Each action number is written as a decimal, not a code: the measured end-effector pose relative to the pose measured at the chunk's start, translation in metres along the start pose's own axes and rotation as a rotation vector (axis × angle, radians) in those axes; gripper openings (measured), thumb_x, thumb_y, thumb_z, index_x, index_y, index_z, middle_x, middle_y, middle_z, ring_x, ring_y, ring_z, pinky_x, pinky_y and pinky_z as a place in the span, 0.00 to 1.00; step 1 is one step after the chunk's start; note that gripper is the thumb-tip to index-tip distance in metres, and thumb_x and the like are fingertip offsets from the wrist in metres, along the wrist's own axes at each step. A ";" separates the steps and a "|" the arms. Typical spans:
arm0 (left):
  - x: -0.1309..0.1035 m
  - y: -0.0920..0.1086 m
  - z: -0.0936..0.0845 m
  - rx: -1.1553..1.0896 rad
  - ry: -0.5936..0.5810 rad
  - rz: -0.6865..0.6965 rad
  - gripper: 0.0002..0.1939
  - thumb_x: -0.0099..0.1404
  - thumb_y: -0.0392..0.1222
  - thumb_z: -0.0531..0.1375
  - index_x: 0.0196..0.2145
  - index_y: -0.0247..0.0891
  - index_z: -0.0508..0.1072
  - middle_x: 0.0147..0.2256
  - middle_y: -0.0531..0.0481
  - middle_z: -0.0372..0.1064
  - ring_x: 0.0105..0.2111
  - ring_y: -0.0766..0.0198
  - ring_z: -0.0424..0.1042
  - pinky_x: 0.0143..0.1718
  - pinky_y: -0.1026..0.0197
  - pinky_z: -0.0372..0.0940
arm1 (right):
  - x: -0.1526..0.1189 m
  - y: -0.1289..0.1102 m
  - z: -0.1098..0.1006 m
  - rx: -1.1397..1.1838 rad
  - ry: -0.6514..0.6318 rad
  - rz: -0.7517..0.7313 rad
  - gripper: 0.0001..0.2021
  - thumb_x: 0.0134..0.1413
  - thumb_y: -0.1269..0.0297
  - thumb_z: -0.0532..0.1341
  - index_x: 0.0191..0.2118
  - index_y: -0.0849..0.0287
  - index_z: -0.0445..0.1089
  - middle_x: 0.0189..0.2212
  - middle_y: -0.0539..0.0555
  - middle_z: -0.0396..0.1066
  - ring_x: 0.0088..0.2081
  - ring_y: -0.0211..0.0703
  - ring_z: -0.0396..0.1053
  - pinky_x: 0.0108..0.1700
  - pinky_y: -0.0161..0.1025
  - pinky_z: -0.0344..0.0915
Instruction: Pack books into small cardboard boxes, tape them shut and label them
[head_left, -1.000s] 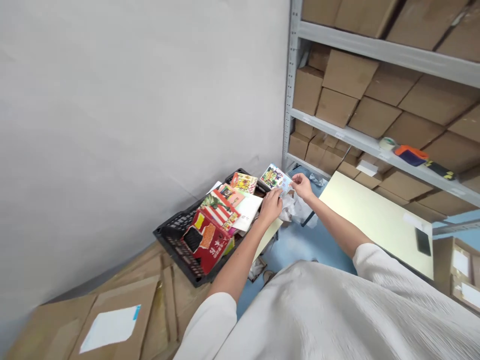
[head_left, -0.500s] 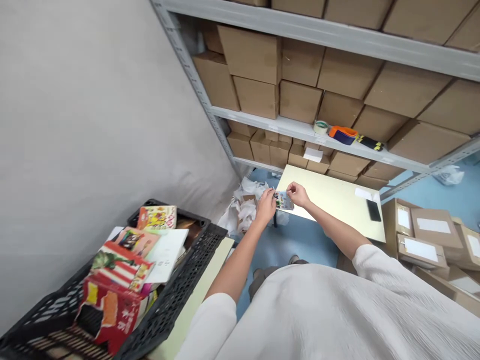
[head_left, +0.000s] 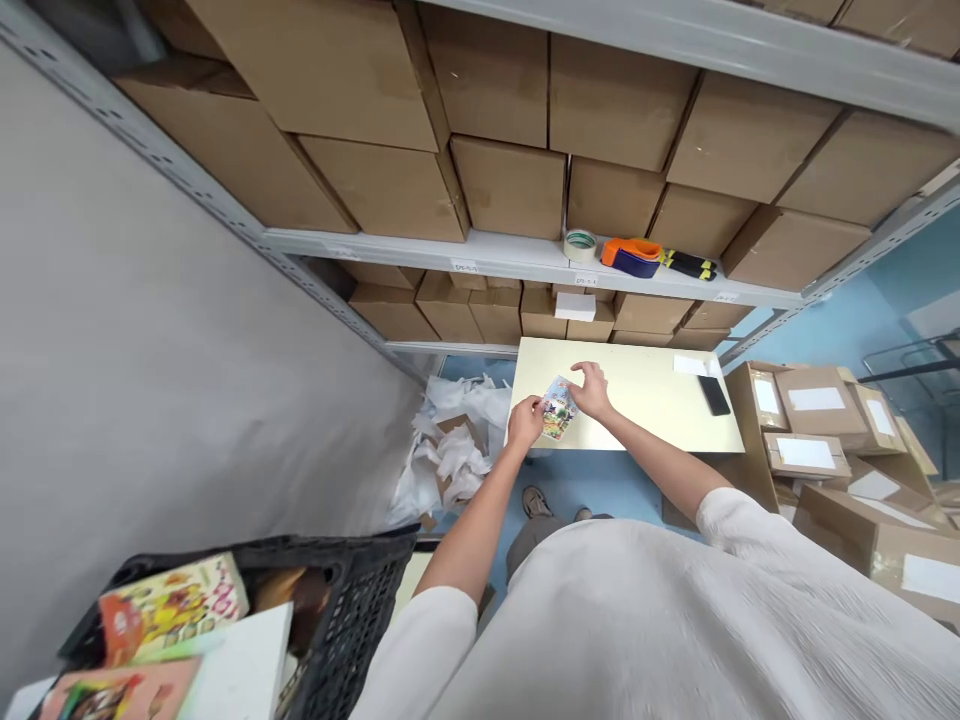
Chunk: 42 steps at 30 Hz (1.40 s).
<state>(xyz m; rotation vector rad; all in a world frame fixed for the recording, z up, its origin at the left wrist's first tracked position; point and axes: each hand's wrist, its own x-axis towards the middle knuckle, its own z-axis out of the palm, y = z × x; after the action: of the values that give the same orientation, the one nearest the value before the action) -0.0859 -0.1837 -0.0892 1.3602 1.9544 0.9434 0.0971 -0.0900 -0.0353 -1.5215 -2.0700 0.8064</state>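
Note:
A small, colourful printed card (head_left: 559,410), perhaps a thin booklet, is held above the near left edge of the cream table (head_left: 637,400). My left hand (head_left: 526,420) pinches it by its left edge, thumb and fingers closed. At the card's upper right is my right hand (head_left: 592,390), its index finger arched away from the thumb. The thumb lies close to the card's edge; whether it touches I cannot tell. A black phone (head_left: 713,395) and a white paper slip (head_left: 688,365) lie at the table's right end.
Shelves of cardboard boxes (head_left: 510,185) rise behind the table, with a tape roll (head_left: 580,245) on one ledge. A black crate (head_left: 367,600) of printed packs stands lower left. White wrapping (head_left: 457,455) covers floor at left; labelled cartons (head_left: 817,400) stand at right.
My view has swung left-to-right, so the shelf and crate shift left. The card is now tilted up in my left hand, and my right hand's fingers have opened from a pinch.

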 end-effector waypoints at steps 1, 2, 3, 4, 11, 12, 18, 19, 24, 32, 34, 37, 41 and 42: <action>0.009 -0.006 0.003 -0.066 0.000 -0.052 0.07 0.70 0.41 0.61 0.38 0.43 0.80 0.39 0.46 0.83 0.42 0.54 0.79 0.49 0.54 0.71 | 0.002 0.005 0.006 -0.015 0.031 0.064 0.18 0.59 0.64 0.62 0.55 0.52 0.69 0.60 0.61 0.68 0.62 0.58 0.67 0.65 0.60 0.66; 0.017 -0.012 0.007 -0.137 -0.001 -0.106 0.06 0.69 0.42 0.61 0.37 0.43 0.80 0.37 0.46 0.82 0.40 0.54 0.79 0.47 0.55 0.72 | 0.002 0.010 0.012 0.005 0.043 0.129 0.17 0.60 0.62 0.62 0.55 0.52 0.69 0.60 0.61 0.68 0.62 0.58 0.67 0.65 0.59 0.67; 0.024 -0.017 0.010 -0.210 -0.006 -0.160 0.06 0.68 0.43 0.62 0.36 0.42 0.80 0.36 0.47 0.82 0.39 0.55 0.79 0.46 0.56 0.72 | 0.001 0.016 0.020 0.058 0.036 0.193 0.17 0.60 0.61 0.63 0.54 0.52 0.68 0.58 0.60 0.69 0.60 0.57 0.69 0.63 0.57 0.68; 0.030 -0.023 0.013 -0.283 -0.014 -0.214 0.06 0.66 0.44 0.63 0.35 0.41 0.79 0.35 0.47 0.81 0.38 0.55 0.79 0.45 0.56 0.72 | -0.001 0.022 0.027 0.134 0.018 0.259 0.17 0.59 0.59 0.64 0.53 0.53 0.67 0.57 0.59 0.70 0.58 0.55 0.71 0.61 0.54 0.70; 0.051 -0.049 0.026 -0.621 -0.095 -0.461 0.08 0.61 0.46 0.68 0.35 0.39 0.80 0.32 0.46 0.80 0.38 0.54 0.80 0.42 0.57 0.73 | -0.014 0.040 0.070 0.665 -0.191 0.677 0.19 0.52 0.61 0.73 0.47 0.55 0.70 0.37 0.53 0.78 0.38 0.45 0.77 0.40 0.38 0.74; 0.053 -0.051 0.027 -0.626 -0.100 -0.478 0.08 0.60 0.46 0.68 0.35 0.39 0.80 0.32 0.47 0.80 0.38 0.54 0.80 0.42 0.57 0.74 | -0.012 0.040 0.073 0.690 -0.192 0.691 0.16 0.52 0.63 0.73 0.44 0.56 0.71 0.35 0.53 0.78 0.36 0.44 0.77 0.39 0.38 0.73; 0.069 -0.053 0.032 -0.589 -0.105 -0.530 0.09 0.61 0.44 0.69 0.38 0.38 0.82 0.35 0.44 0.82 0.42 0.52 0.81 0.47 0.54 0.75 | 0.010 0.050 0.076 0.691 -0.153 0.708 0.09 0.50 0.70 0.70 0.38 0.58 0.72 0.27 0.48 0.74 0.27 0.38 0.72 0.30 0.34 0.68; 0.071 -0.052 0.033 -0.578 -0.105 -0.535 0.09 0.62 0.43 0.68 0.39 0.38 0.82 0.36 0.44 0.82 0.43 0.52 0.82 0.48 0.53 0.75 | 0.014 0.053 0.075 0.680 -0.149 0.705 0.09 0.50 0.71 0.70 0.37 0.57 0.72 0.25 0.47 0.73 0.26 0.37 0.71 0.30 0.34 0.67; 0.082 -0.033 0.042 -0.472 0.011 -0.506 0.14 0.61 0.37 0.67 0.45 0.38 0.81 0.46 0.42 0.82 0.48 0.54 0.81 0.57 0.52 0.72 | 0.035 0.065 0.067 0.602 -0.143 0.638 0.08 0.51 0.68 0.68 0.35 0.55 0.69 0.24 0.44 0.71 0.26 0.39 0.72 0.30 0.34 0.69; 0.091 0.009 0.073 -0.762 -0.068 -0.458 0.18 0.64 0.56 0.70 0.41 0.38 0.79 0.39 0.43 0.82 0.45 0.52 0.81 0.48 0.54 0.74 | 0.047 0.053 0.058 0.272 -0.201 0.105 0.10 0.61 0.66 0.65 0.48 0.51 0.77 0.48 0.52 0.82 0.48 0.46 0.79 0.55 0.43 0.74; 0.094 0.006 0.071 -0.789 -0.007 -0.466 0.17 0.62 0.55 0.70 0.38 0.38 0.78 0.37 0.44 0.81 0.43 0.53 0.81 0.46 0.55 0.74 | 0.046 0.053 0.057 0.216 -0.241 -0.020 0.13 0.61 0.66 0.65 0.50 0.52 0.78 0.53 0.55 0.80 0.54 0.49 0.77 0.62 0.47 0.70; 0.100 -0.005 0.062 -0.835 0.017 -0.543 0.16 0.59 0.51 0.70 0.39 0.39 0.77 0.37 0.44 0.81 0.41 0.53 0.81 0.44 0.54 0.74 | 0.050 0.061 0.054 0.174 -0.196 0.065 0.17 0.61 0.64 0.65 0.55 0.54 0.78 0.58 0.59 0.77 0.59 0.53 0.74 0.65 0.51 0.68; 0.107 -0.015 0.052 -0.896 -0.050 -0.603 0.17 0.57 0.50 0.72 0.40 0.38 0.77 0.37 0.44 0.81 0.41 0.52 0.81 0.45 0.51 0.75 | 0.062 0.072 0.049 0.300 -0.229 0.384 0.17 0.60 0.61 0.65 0.54 0.56 0.77 0.43 0.56 0.81 0.47 0.50 0.78 0.53 0.47 0.74; 0.109 -0.016 0.050 -0.896 -0.057 -0.602 0.17 0.56 0.49 0.72 0.39 0.38 0.78 0.37 0.44 0.81 0.41 0.51 0.81 0.46 0.51 0.75 | 0.064 0.072 0.049 0.351 -0.267 0.427 0.15 0.59 0.61 0.65 0.51 0.56 0.78 0.37 0.52 0.80 0.41 0.48 0.79 0.49 0.44 0.75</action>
<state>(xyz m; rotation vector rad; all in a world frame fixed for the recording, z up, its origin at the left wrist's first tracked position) -0.0908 -0.0731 -0.1381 0.2665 1.4342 1.2113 0.0960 -0.0218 -0.1193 -1.7425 -1.6612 1.5160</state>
